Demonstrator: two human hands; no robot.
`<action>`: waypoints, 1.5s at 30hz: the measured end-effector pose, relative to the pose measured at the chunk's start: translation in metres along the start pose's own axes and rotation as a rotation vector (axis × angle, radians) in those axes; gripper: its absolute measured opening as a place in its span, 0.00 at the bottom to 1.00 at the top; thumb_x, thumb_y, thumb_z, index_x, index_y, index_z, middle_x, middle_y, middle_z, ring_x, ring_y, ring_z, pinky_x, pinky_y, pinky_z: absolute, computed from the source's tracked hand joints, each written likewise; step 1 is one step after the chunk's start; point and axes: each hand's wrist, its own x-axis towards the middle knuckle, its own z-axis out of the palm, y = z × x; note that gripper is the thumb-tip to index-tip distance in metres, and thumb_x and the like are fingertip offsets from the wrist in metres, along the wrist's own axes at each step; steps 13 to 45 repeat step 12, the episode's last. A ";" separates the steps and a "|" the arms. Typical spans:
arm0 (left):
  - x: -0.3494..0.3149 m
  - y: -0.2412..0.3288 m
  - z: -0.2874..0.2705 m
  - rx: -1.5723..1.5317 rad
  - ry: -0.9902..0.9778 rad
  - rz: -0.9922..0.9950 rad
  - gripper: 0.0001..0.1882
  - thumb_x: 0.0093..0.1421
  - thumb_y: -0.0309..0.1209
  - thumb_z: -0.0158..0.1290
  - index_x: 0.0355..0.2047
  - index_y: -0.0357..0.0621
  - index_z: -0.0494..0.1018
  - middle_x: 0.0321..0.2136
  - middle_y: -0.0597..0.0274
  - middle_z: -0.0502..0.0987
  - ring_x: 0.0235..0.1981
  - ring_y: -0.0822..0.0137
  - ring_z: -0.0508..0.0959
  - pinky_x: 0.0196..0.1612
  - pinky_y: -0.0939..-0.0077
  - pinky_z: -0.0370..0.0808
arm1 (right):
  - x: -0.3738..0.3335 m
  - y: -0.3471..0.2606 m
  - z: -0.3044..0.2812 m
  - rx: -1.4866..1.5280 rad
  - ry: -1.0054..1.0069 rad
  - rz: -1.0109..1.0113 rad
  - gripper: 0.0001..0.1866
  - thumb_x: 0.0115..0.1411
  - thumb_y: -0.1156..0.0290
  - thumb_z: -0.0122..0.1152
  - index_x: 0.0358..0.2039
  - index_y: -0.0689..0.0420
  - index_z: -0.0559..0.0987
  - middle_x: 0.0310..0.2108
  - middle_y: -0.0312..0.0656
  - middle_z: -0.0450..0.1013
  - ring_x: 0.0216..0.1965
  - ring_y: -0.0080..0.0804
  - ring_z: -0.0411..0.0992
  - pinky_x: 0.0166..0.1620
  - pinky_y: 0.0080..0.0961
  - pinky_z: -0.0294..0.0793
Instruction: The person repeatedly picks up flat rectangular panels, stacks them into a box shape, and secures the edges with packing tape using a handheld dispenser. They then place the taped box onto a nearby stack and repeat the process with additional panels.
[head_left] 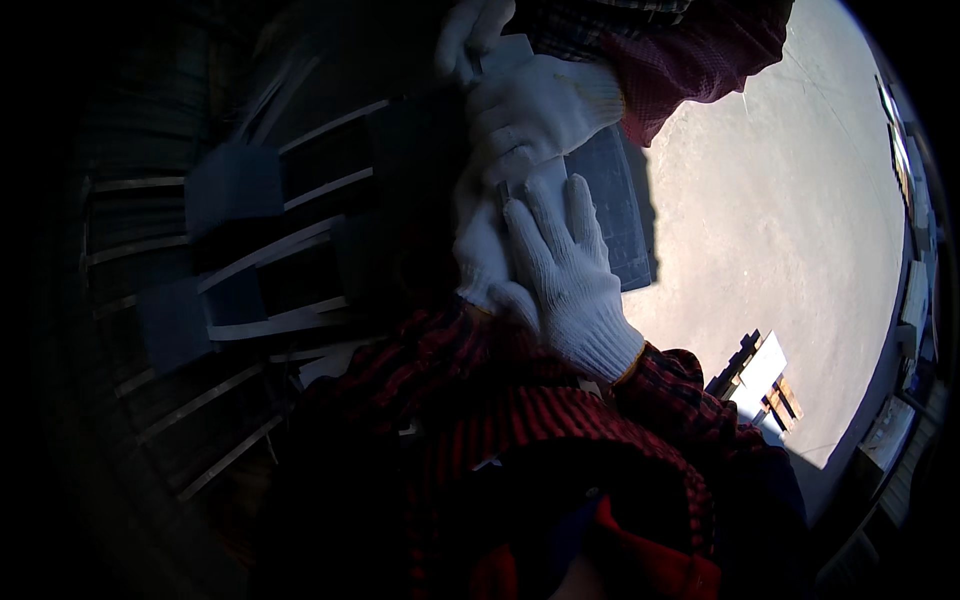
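Note:
My right hand [568, 265], in a white knit glove, lies flat with its fingers spread on a pale flat strip [550, 172]. Beside it, my left hand [485, 245], gloved the same way, is closed along the strip's left side. A thin dark piece [505, 190] pokes out near its fingers, too small to name. Just beyond, a co-worker's gloved hand [545, 110] presses on the same strip, and the co-worker's other gloved hand [472, 35] grips near its far end. A dark grey panel [622, 220] lies under the strip, to the right.
Racks of pale slats [270, 325] with grey sheets [235, 190] stand in shadow on the left. Sunlit floor [770, 220] stretches to the right. A small stack of boards [765, 375] sits at the lower right, with more boards [890, 430] along the right rim.

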 end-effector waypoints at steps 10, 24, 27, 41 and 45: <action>-0.029 0.095 -0.030 1.498 -0.943 1.383 0.45 0.47 0.29 0.68 0.65 0.60 0.62 0.65 0.57 0.61 0.66 0.49 0.61 0.68 0.54 0.60 | -0.080 -0.090 0.019 -0.047 0.136 0.843 0.53 0.54 0.45 0.68 0.70 0.60 0.53 0.64 0.58 0.62 0.59 0.51 0.70 0.56 0.39 0.74; -0.009 0.097 -0.007 1.725 -1.199 1.534 0.47 0.51 0.37 0.64 0.70 0.64 0.54 0.73 0.53 0.47 0.73 0.47 0.48 0.72 0.52 0.50 | -0.072 -0.107 0.016 -0.043 0.055 0.958 0.53 0.54 0.46 0.68 0.71 0.56 0.52 0.64 0.58 0.62 0.58 0.50 0.71 0.56 0.39 0.74; -0.009 0.097 -0.007 1.725 -1.199 1.534 0.47 0.51 0.37 0.64 0.70 0.64 0.54 0.73 0.53 0.47 0.73 0.47 0.48 0.72 0.52 0.50 | -0.072 -0.107 0.016 -0.043 0.055 0.958 0.53 0.54 0.46 0.68 0.71 0.56 0.52 0.64 0.58 0.62 0.58 0.50 0.71 0.56 0.39 0.74; -0.009 0.097 -0.007 1.725 -1.199 1.534 0.47 0.51 0.37 0.64 0.70 0.64 0.54 0.73 0.53 0.47 0.73 0.47 0.48 0.72 0.52 0.50 | -0.072 -0.107 0.016 -0.043 0.055 0.958 0.53 0.54 0.46 0.68 0.71 0.56 0.52 0.64 0.58 0.62 0.58 0.50 0.71 0.56 0.39 0.74; -0.009 0.097 -0.007 1.725 -1.199 1.534 0.47 0.51 0.37 0.64 0.70 0.64 0.54 0.73 0.53 0.47 0.73 0.47 0.48 0.72 0.52 0.50 | -0.072 -0.107 0.016 -0.043 0.055 0.958 0.53 0.54 0.46 0.68 0.71 0.56 0.52 0.64 0.58 0.62 0.58 0.50 0.71 0.56 0.39 0.74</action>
